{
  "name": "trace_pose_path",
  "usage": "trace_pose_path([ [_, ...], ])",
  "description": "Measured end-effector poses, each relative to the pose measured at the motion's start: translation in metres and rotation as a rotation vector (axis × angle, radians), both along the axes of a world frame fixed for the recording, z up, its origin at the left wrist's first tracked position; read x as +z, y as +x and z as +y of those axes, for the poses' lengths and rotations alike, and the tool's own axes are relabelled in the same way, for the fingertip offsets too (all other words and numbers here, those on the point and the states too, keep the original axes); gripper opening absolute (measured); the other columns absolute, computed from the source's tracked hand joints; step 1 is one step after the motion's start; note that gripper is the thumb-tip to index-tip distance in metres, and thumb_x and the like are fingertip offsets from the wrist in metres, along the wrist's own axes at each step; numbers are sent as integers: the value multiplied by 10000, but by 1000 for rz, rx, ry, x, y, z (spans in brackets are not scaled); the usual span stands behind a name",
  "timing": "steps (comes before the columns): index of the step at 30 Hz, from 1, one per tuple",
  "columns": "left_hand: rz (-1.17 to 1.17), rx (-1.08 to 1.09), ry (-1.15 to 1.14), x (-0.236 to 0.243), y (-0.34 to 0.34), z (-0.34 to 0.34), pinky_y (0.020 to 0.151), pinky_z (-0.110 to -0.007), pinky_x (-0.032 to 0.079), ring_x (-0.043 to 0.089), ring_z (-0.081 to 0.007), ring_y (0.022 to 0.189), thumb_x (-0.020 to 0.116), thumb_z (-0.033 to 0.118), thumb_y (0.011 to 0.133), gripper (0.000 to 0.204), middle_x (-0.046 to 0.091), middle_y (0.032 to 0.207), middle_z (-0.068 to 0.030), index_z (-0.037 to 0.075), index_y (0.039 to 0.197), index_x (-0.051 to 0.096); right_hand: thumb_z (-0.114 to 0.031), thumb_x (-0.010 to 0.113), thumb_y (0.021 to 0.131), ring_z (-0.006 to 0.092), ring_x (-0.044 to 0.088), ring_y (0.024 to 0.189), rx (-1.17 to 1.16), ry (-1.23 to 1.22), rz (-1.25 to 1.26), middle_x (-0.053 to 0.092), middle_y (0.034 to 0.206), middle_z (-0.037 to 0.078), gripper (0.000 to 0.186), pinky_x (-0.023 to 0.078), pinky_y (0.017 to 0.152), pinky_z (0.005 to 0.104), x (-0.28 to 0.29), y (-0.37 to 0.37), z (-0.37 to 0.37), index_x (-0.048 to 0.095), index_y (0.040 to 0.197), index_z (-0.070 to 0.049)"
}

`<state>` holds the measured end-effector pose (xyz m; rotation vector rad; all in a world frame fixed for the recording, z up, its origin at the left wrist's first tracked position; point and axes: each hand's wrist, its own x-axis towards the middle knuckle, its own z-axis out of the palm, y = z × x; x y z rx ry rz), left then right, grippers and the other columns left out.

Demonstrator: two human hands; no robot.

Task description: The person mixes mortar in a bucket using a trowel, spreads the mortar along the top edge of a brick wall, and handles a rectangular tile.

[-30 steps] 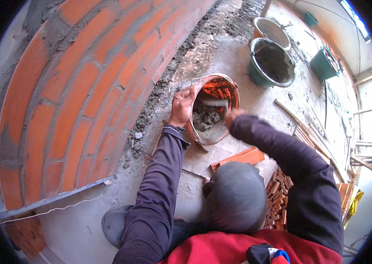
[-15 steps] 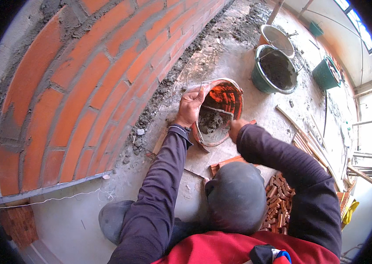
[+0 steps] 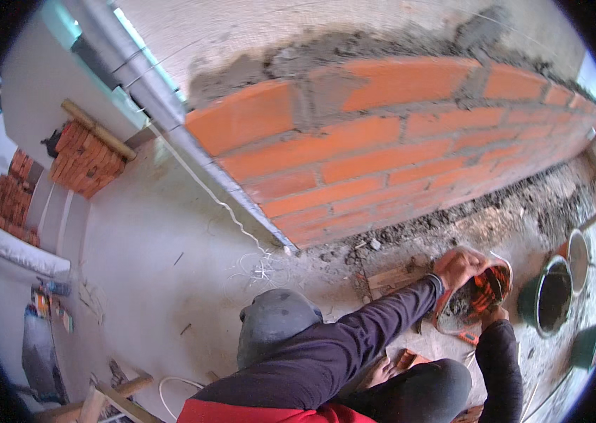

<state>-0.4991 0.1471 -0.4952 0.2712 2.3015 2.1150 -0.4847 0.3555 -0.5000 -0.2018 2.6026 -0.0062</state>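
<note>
Orange-red bucket (image 3: 489,287), streaked inside and holding grey mortar (image 3: 458,304), sits on the floor (image 3: 150,282) near the brick wall (image 3: 375,161). Left hand (image 3: 461,268) grips its rim; right hand (image 3: 494,316), grasp undeterminable, obstructs the opposite edge. A green bucket (image 3: 529,304) stands nearby.

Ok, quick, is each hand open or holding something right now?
Left hand: closed, holding the bucket by its rim.
Right hand: at the bucket's mouth; its grip cannot be told.

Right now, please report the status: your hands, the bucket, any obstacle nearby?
Left hand gripping orange bucket by rim. Right hand at its mouth, grip unclear. Grey mortar inside. Green bucket close by, to the right.
</note>
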Motion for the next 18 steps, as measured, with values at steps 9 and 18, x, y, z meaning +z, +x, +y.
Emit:
trace_pose_path([
  [9,248,-109,307,8,-10,5,810,-241,458,612,-105,871,531,269,949,290,687,902,-77,66,1060,705,-123,632,846,261,618,650,89,195,-125,612,733,98,123,521,582,405,10,-26,28,605,964,-99],
  [18,148,-274,562,-5,-22,29,939,-312,388,543,-136,926,571,262,965,384,656,920,-47,-63,774,642,-58,659,838,231,589,562,-231,-41,-676,578,665,58,153,506,526,393,-15,-20,77,564,949,-102],
])
